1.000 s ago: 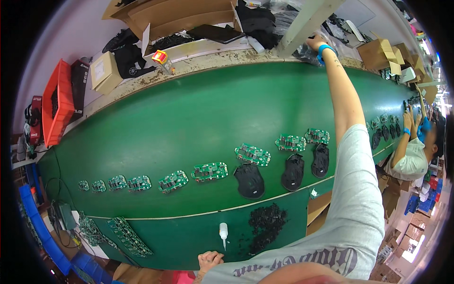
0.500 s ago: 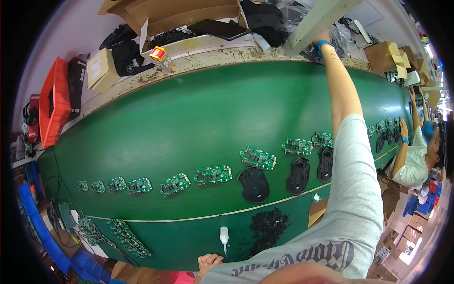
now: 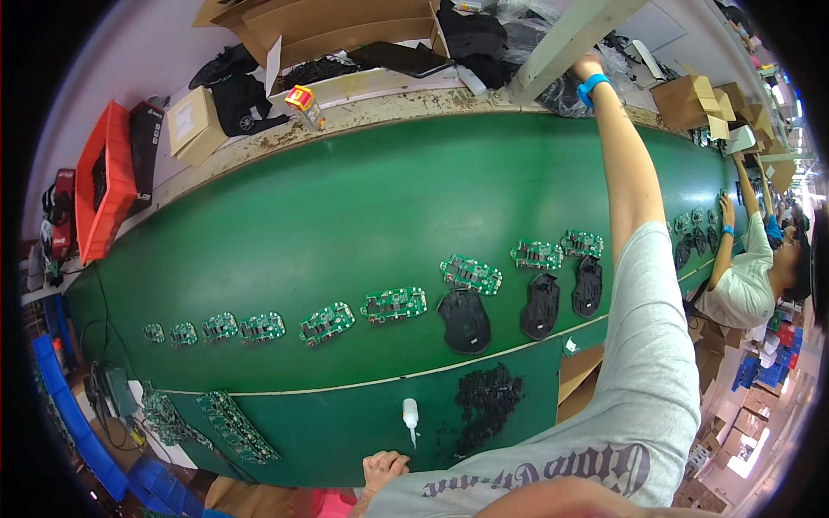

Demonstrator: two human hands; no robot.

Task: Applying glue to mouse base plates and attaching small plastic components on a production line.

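My right arm stretches across the green bench to the far ledge. There my right hand (image 3: 589,66) is at a clear and dark plastic bag (image 3: 566,97) beside a pale post; its fingers are hidden. My left hand (image 3: 384,470) rests at the near edge of the bench, fingers curled in, with nothing visible in it. Close to it lies a white dropper bottle (image 3: 410,413) with a thin nozzle. Several green circuit boards (image 3: 394,305) form a row along the bench. Below the boards on the right sit three black mouse shells (image 3: 466,321).
A pile of small black parts (image 3: 489,401) lies on the near strip. Panels of circuit boards (image 3: 235,427) are at the near left. The post (image 3: 570,47) rises from the ledge, by a cardboard box (image 3: 354,26). A red crate (image 3: 105,186) stands far left; a co-worker (image 3: 743,281) sits at right.
The whole view has shifted slightly. My right hand stays at the plastic bag by the post, and my left hand remains at the bench edge. The boards and shells look unmoved.
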